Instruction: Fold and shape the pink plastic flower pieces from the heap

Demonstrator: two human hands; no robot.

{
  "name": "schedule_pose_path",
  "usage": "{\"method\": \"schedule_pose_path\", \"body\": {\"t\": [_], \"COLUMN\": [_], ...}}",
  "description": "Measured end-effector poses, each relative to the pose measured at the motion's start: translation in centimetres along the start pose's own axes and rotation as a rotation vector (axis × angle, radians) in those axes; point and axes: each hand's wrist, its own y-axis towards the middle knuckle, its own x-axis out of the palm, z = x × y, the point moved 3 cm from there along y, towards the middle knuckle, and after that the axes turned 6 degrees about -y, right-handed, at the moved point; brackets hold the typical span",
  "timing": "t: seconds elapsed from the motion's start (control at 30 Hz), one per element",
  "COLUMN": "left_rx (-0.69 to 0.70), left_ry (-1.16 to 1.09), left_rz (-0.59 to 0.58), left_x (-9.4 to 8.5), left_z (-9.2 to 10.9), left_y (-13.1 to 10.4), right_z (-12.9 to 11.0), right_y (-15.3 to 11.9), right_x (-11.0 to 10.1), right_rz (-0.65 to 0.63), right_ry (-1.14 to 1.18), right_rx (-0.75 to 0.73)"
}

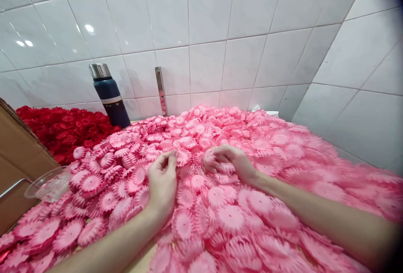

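A wide heap of pink artificial flower petal layers point(231, 218), round with frilled edges and a small centre hole, lies under both hands. My left hand point(162, 180) is closed in a pinch above the middle of the heap, thumb against forefinger; whatever is between the fingertips is too small to make out. To its right, my right hand point(231, 162) curls its fingers over pink petal layers, and one of them shows below its palm. The fingers of this hand are slightly blurred. A gap separates the two hands.
Red petal layers point(69, 128) are heaped at the back left. A dark blue bottle point(110, 97) leans near the tiled wall point(208, 17), with a metal strip point(160, 90) beside it. A clear plastic bowl point(47, 183) and a cardboard box point(23, 159) stand at left.
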Motion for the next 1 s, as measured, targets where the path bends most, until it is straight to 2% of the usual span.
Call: {"method": "schedule_pose_path", "body": {"t": [0.13,0.3,0.53,0.77,1.0], "left_rx": [0.045,0.062,0.098,0.065,0.034], "left_ry": [0.092,0.127,0.082,0.029,-0.028], "left_rz": [-0.111,-0.202,-0.302,-0.274,-0.165], "left_x": [0.9,1.4,1.9,1.8,1.6], "left_z": [1.2,1.8,2.1,1.6,1.6], "left_y": [-0.5,-0.8,-1.3,-1.0,-1.2], "right_z": [-0.2,-0.1,0.4,-0.3,0.4], "right_y": [0.0,0.1,0.2,0.2,0.2], "right_x": [0.3,0.5,0.7,1.0,0.4], "right_rz": [-0.019,0.003,0.052,0.02,0.146], "right_ry": [0.078,0.037,-0.01,-0.066,-0.073], "right_rx": [0.017,-0.054,0.015,-0.039,0.101]}}
